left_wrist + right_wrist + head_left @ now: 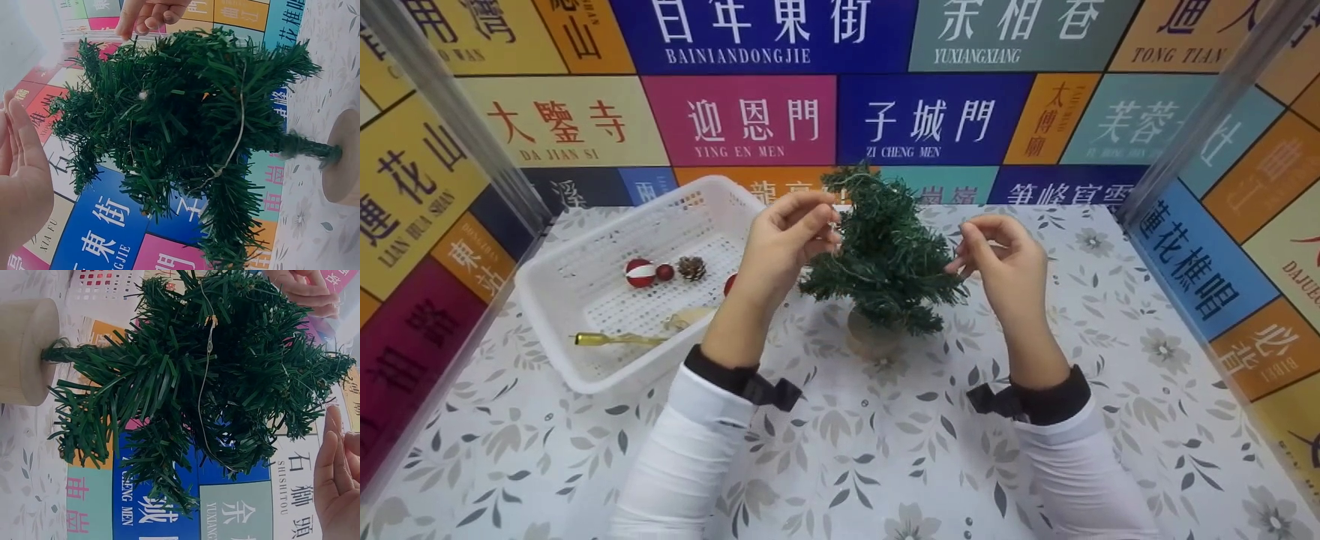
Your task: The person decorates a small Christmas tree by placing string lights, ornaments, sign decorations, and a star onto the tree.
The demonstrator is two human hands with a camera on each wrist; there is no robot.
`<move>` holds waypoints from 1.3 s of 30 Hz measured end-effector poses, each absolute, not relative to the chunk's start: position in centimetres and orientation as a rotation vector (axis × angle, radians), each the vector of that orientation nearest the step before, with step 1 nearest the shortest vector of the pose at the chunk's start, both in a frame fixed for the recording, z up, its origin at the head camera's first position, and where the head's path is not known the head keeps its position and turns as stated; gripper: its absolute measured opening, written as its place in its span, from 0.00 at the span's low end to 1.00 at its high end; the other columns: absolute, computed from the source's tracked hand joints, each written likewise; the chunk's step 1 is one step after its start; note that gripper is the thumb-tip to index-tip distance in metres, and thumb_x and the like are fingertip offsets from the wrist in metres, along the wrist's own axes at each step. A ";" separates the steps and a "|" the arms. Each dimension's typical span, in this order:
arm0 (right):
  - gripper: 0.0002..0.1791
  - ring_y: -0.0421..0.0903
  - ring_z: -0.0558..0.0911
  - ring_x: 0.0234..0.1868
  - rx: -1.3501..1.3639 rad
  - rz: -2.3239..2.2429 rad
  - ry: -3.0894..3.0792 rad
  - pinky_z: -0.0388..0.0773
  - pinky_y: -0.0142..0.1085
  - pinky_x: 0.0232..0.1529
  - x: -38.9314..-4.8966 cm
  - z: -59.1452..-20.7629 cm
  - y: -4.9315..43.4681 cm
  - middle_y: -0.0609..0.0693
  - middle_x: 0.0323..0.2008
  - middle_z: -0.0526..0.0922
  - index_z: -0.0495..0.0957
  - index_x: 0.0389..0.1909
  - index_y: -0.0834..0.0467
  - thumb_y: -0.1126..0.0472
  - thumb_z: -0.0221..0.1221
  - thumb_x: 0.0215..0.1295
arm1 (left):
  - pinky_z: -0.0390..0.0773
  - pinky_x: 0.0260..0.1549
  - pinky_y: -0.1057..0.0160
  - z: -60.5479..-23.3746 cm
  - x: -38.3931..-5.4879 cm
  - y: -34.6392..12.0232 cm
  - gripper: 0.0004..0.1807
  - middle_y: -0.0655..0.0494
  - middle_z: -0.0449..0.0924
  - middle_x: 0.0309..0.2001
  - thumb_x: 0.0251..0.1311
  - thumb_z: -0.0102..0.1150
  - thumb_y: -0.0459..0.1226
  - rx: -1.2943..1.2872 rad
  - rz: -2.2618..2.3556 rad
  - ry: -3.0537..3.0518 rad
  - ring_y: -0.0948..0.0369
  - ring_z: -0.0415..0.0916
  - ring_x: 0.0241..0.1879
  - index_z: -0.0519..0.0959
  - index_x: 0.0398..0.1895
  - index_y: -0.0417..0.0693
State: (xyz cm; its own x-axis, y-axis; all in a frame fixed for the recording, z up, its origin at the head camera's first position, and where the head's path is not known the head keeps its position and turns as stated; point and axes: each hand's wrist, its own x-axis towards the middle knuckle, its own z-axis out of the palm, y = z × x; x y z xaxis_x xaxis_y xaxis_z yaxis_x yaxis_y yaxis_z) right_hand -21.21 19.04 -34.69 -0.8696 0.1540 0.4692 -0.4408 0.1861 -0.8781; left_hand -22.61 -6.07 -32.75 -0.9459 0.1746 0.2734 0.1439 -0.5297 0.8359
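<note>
A small green artificial Christmas tree (885,240) stands upright on a round wooden base (876,334). A thin wire light string (242,112) with tiny bulbs runs around its branches. At the tree's upper left, my left hand (791,232) is raised with thumb and index fingertips close together; whether they hold anything is unclear. On the other side, my right hand (1005,251) pinches with thumb and index beside the branches. A fine strand of the light string seems to reach those fingertips in the right wrist view, where the right hand (337,478) shows at lower right.
A white perforated basket (547,300) stands on the left. In it lie a red-and-white ball (640,273), a small dark red ball (664,272), a pinecone (691,268) and a gold-handled item (607,339). Printed panels (742,120) enclose the flower-patterned tabletop (847,465).
</note>
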 end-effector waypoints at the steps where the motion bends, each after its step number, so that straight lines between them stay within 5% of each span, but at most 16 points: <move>1: 0.06 0.41 0.82 0.17 0.265 1.732 -2.009 0.79 0.32 0.19 -21.3 -34.6 19.0 0.45 0.21 0.80 0.79 0.38 0.63 0.63 0.60 0.66 | 0.82 0.29 0.68 -32.6 -22.9 -6.0 0.08 0.53 0.81 0.31 0.57 0.65 0.37 0.484 2.701 1.509 0.61 0.79 0.25 0.81 0.38 0.45; 6: 0.06 0.41 0.81 0.15 0.261 1.727 -2.020 0.79 0.32 0.18 -21.9 -34.4 18.8 0.45 0.20 0.80 0.79 0.38 0.63 0.63 0.60 0.65 | 0.81 0.27 0.70 -32.0 -24.2 -5.6 0.07 0.53 0.82 0.31 0.66 0.53 0.27 0.286 2.785 1.468 0.62 0.79 0.24 0.80 0.39 0.43; 17: 0.12 0.41 0.82 0.15 0.134 1.769 -2.159 0.80 0.35 0.18 -22.8 -33.2 18.6 0.44 0.19 0.80 0.78 0.41 0.60 0.55 0.60 0.66 | 0.82 0.29 0.72 -31.3 -26.5 -5.2 0.05 0.53 0.82 0.30 0.64 0.57 0.29 0.076 2.839 1.416 0.64 0.80 0.25 0.79 0.41 0.40; 39: 0.09 0.40 0.80 0.13 0.092 1.858 -2.203 0.81 0.35 0.19 -23.9 -33.2 18.3 0.43 0.16 0.78 0.77 0.41 0.59 0.57 0.59 0.67 | 0.82 0.28 0.71 -32.1 -29.4 -5.2 0.10 0.54 0.79 0.26 0.62 0.61 0.34 -0.197 2.774 1.514 0.64 0.78 0.23 0.78 0.43 0.38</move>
